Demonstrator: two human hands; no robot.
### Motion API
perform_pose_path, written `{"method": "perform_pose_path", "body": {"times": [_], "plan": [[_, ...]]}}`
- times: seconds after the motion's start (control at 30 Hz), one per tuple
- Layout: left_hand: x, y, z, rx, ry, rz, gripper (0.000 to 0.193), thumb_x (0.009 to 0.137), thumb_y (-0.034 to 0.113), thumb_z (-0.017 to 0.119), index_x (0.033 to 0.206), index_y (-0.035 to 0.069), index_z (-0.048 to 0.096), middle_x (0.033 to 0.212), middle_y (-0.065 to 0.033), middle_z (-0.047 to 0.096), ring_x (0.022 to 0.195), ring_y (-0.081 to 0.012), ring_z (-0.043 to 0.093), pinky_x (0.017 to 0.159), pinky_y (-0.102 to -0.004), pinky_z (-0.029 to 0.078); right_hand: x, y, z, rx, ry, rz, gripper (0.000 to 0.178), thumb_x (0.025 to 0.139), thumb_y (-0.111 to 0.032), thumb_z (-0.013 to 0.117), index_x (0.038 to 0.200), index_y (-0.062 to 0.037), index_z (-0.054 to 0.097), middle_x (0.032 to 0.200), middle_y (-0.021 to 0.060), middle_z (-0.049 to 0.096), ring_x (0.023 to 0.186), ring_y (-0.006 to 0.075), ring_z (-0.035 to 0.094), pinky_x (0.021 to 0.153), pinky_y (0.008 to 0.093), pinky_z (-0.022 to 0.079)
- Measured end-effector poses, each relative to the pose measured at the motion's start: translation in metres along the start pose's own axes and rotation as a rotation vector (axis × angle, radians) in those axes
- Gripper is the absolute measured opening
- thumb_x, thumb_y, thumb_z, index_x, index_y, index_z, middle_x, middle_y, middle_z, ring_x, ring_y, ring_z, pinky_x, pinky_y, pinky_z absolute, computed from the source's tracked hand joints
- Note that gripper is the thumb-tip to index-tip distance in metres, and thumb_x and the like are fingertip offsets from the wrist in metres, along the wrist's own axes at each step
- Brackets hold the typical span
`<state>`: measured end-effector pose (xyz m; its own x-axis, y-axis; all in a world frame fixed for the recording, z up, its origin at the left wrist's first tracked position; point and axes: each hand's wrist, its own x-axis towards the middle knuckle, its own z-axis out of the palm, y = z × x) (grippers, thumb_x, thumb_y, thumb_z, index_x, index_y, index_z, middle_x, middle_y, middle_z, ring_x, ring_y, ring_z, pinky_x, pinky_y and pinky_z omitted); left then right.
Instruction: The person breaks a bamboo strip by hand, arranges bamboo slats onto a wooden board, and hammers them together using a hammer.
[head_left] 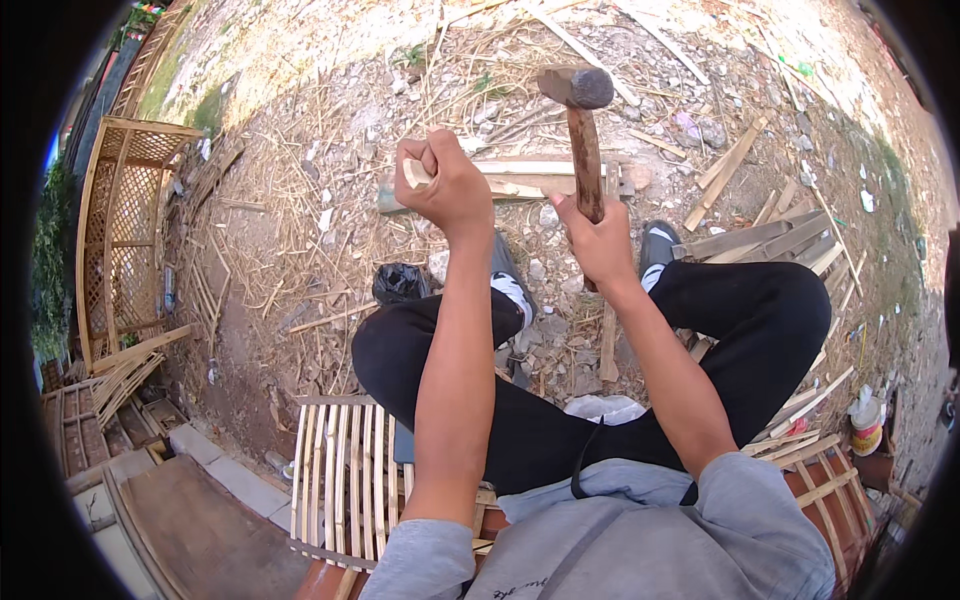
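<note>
My right hand is wrapped round the wooden handle of a hammer, its dark metal head raised and pointing away from me. My left hand is closed in a fist on a pale wooden strip, whose end shows between the fingers. Whether this strip runs on behind the fist cannot be made out. Beyond and between my hands, light strips lie on a low wooden block on the ground.
A slatted wooden panel lies by my left thigh. Wood pieces are heaped by my right foot. A black plastic bag sits near my left foot. A lattice frame stands at left, a tub at right. Stones and straw litter the ground.
</note>
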<state>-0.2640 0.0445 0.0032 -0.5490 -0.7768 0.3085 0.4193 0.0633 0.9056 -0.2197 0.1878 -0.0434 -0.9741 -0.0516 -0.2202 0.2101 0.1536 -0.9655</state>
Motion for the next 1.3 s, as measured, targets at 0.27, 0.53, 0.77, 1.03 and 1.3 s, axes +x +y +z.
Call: {"method": "perform_pose_path", "body": {"times": [0.27, 0.53, 0.77, 1.03, 1.3], "plan": [[0.003, -0.006, -0.002, -0.006, 0.023, -0.114, 0.036, 0.088, 0.002, 0.054, 0.065, 0.011, 0.029, 0.060, 0.0076, 0.025, 0.054, -0.0020, 0.023, 0.047, -0.0237, 0.019, -0.020, 0.131, 0.000, -0.145, 0.063, 0.317, 0.032, 0.083, -0.025, 0.064, 0.063, -0.0005, 0.056, 0.055, 0.0038, 0.054, 0.051, 0.0153, 0.045, 0.052, 0.0352, 0.038], [-0.005, 0.002, 0.000, -0.044, -0.120, -0.052, 0.037, 0.087, 0.001, 0.056, 0.063, 0.011, 0.028, 0.058, 0.0087, 0.024, 0.054, -0.0014, 0.022, 0.047, -0.0232, 0.019, -0.001, 0.031, -0.020, 0.082, 0.100, 0.061, 0.029, 0.088, -0.020, 0.066, 0.066, -0.0082, 0.052, 0.052, -0.0039, 0.044, 0.043, 0.0056, 0.039, 0.040, 0.0272, 0.029], [-0.013, 0.009, 0.013, 0.010, -0.196, 0.012, 0.039, 0.086, 0.001, 0.055, 0.061, 0.011, 0.026, 0.057, 0.0088, 0.024, 0.052, -0.0012, 0.023, 0.046, -0.0232, 0.018, -0.023, 0.098, 0.004, -0.322, -0.083, 0.242, 0.029, 0.082, -0.022, 0.067, 0.064, -0.0001, 0.058, 0.055, 0.0059, 0.056, 0.050, 0.0161, 0.053, 0.052, 0.0336, 0.040], [-0.021, 0.006, 0.015, -0.002, -0.226, 0.036, 0.037, 0.088, 0.002, 0.057, 0.064, 0.010, 0.031, 0.059, 0.0086, 0.026, 0.056, -0.0009, 0.023, 0.049, -0.0217, 0.021, -0.022, 0.144, -0.012, -0.083, 0.020, 0.429, 0.025, 0.083, -0.025, 0.068, 0.075, -0.0032, 0.058, 0.057, 0.0009, 0.051, 0.048, 0.0119, 0.048, 0.046, 0.0321, 0.038], [-0.015, 0.005, 0.026, -0.009, -0.270, 0.005, 0.039, 0.086, 0.000, 0.057, 0.061, 0.009, 0.029, 0.056, 0.0085, 0.026, 0.054, -0.0007, 0.023, 0.046, -0.0218, 0.018, -0.008, 0.064, -0.002, 0.297, -0.140, -0.002, 0.032, 0.089, -0.020, 0.066, 0.064, -0.0055, 0.052, 0.056, -0.0043, 0.044, 0.055, 0.0047, 0.039, 0.051, 0.0283, 0.032]]}}
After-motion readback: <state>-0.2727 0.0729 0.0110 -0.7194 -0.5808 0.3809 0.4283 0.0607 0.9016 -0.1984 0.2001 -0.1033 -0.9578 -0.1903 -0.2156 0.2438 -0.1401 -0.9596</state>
